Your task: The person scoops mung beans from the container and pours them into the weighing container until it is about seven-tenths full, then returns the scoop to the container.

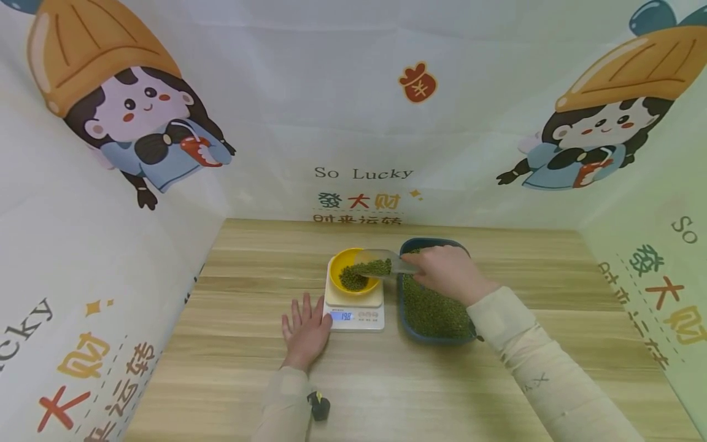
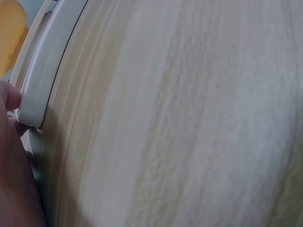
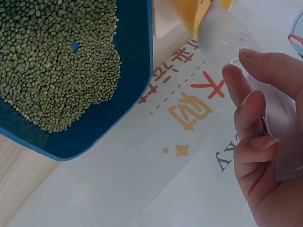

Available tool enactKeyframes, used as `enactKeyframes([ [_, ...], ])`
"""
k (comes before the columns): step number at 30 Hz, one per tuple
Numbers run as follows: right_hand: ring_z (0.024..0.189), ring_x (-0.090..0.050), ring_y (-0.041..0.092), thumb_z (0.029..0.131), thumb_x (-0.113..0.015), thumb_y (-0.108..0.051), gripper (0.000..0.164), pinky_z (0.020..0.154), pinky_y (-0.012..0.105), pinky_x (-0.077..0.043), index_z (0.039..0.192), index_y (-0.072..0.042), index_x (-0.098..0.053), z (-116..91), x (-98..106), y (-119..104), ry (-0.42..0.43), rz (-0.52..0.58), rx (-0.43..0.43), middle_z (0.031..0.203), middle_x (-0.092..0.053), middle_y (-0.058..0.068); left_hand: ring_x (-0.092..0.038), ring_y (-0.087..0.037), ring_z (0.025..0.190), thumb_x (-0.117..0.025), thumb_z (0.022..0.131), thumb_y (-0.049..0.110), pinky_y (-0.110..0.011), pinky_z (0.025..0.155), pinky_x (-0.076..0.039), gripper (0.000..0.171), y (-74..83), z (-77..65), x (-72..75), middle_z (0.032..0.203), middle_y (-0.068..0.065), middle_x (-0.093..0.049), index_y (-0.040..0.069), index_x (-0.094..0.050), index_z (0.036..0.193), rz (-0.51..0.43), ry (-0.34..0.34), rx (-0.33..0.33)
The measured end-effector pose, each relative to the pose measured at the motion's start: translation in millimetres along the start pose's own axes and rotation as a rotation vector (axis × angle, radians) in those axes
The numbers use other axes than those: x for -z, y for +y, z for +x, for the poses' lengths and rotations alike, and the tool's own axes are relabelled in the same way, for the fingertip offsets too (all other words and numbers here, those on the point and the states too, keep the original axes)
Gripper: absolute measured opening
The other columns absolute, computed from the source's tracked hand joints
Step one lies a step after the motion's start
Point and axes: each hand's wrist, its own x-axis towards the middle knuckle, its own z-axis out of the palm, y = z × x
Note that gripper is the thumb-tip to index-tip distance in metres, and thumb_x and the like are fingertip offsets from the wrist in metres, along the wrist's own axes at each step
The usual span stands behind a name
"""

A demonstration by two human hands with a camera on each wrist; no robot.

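My right hand grips the handle of a clear plastic scoop, fingers and thumb curled round it in the right wrist view. Green mung beans lie in the scoop, whose mouth is tipped over a yellow bowl. More beans are heaped in the bottom of that bowl. Under it sits a white kitchen scale with a lit display. Fingers spread, my left hand rests on the table at the scale's left side, its thumb at the scale's edge.
Right of the scale stands a dark blue tub, holding many mung beans; my right forearm passes over its right side. White printed sheeting walls in the wood-grain table at the back and both sides.
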Motion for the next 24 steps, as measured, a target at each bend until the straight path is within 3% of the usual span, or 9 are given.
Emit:
enactKeyframes([
  [9,0.054,-0.054,0.011,0.082,-0.073,-0.018,0.043,0.048,0.031,-0.051,0.124,-0.012,-0.063,0.9,0.6,-0.2,0.028,-0.062,0.006,0.08,-0.07,0.003,0.015,-0.035,0.14,-0.024,0.102,0.038,-0.061,0.109,0.013,0.055,0.3,-0.4,1.8,0.158,-0.013,0.002,0.013,-0.025,0.151,-0.002,-0.004,0.005],
  [17,0.055,-0.057,0.015,0.08,-0.075,-0.015,0.044,0.047,0.032,-0.052,0.122,-0.012,-0.064,2.2,-1.6,-2.6,0.071,-0.058,0.019,0.087,-0.071,0.007,0.016,-0.035,0.14,-0.024,0.101,0.039,-0.061,0.109,0.012,0.055,-1.0,0.5,2.3,0.158,-0.013,0.002,0.013,-0.024,0.151,-0.001,-0.012,0.012],
  [21,0.059,-0.062,0.017,0.08,-0.075,-0.017,0.046,0.05,0.033,-0.053,0.124,-0.014,-0.063,4.5,-4.0,-4.5,0.053,-0.049,-0.001,0.099,-0.072,0.01,0.015,-0.036,0.14,-0.024,0.102,0.039,-0.061,0.108,0.012,0.055,-0.9,0.5,2.1,0.158,-0.013,0.001,0.013,-0.025,0.151,0.002,-0.01,0.011],
  [24,0.058,-0.061,0.017,0.078,-0.077,-0.02,0.047,0.049,0.032,-0.053,0.123,-0.015,-0.064,5.6,-5.9,-5.7,0.051,-0.076,0.0,0.099,-0.072,0.009,0.014,-0.036,0.14,-0.024,0.102,0.038,-0.061,0.109,0.011,0.055,-0.7,0.7,1.4,0.158,-0.013,0.0,0.013,-0.026,0.151,0.008,-0.008,0.008],
])
